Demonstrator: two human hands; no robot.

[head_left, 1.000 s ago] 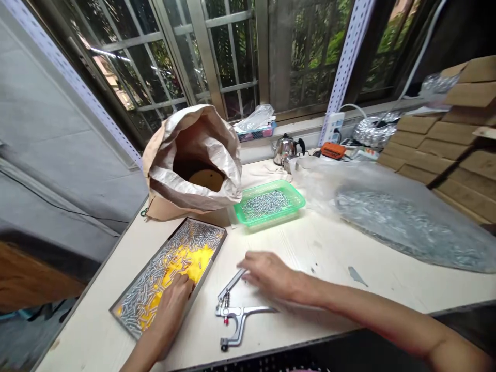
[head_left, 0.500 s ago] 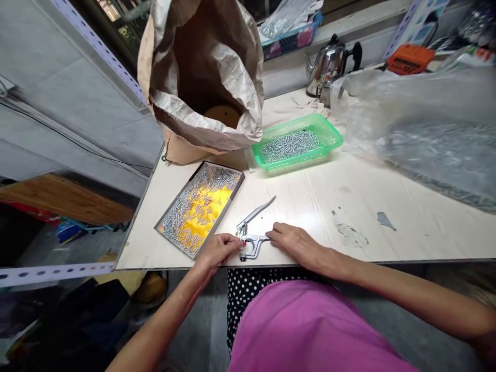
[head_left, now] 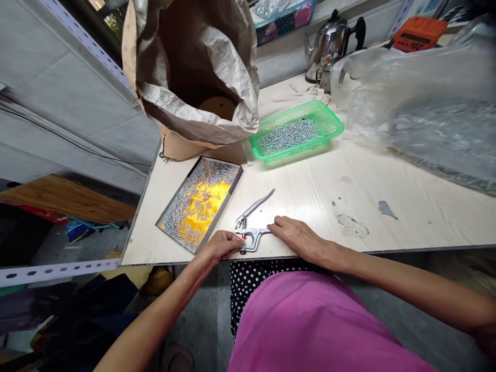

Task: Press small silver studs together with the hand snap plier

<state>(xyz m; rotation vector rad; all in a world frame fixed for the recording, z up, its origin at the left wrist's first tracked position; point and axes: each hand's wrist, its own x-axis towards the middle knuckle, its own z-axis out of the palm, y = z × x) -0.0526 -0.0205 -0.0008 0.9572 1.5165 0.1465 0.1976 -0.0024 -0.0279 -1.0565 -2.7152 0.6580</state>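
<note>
A pair of silver snap pliers (head_left: 254, 207) lies near the table's front edge, its upper handle raised and its jaw facing left. My right hand (head_left: 296, 235) is closed on the end of the lower handle and rests on the table. The fingers of my left hand (head_left: 223, 245) are pinched together at the jaw, beside its red part and spring. Whatever is between those fingertips is too small to make out. Just left of the pliers, a shallow metal tray (head_left: 221, 202) with a yellow bottom holds many small silver metal pieces.
Behind the pliers stands a green plastic basket (head_left: 335, 126) of similar small pieces. A large open woven sack (head_left: 186, 121) is at the back left. Farther right are a steel kettle (head_left: 329, 46), an orange box (head_left: 419, 34) and a big clear plastic bag (head_left: 406, 98).
The camera view has shifted slightly. My left fingertips have moved a little lower along the jaw of the pliers. My right hand keeps its hold on the lower handle.
</note>
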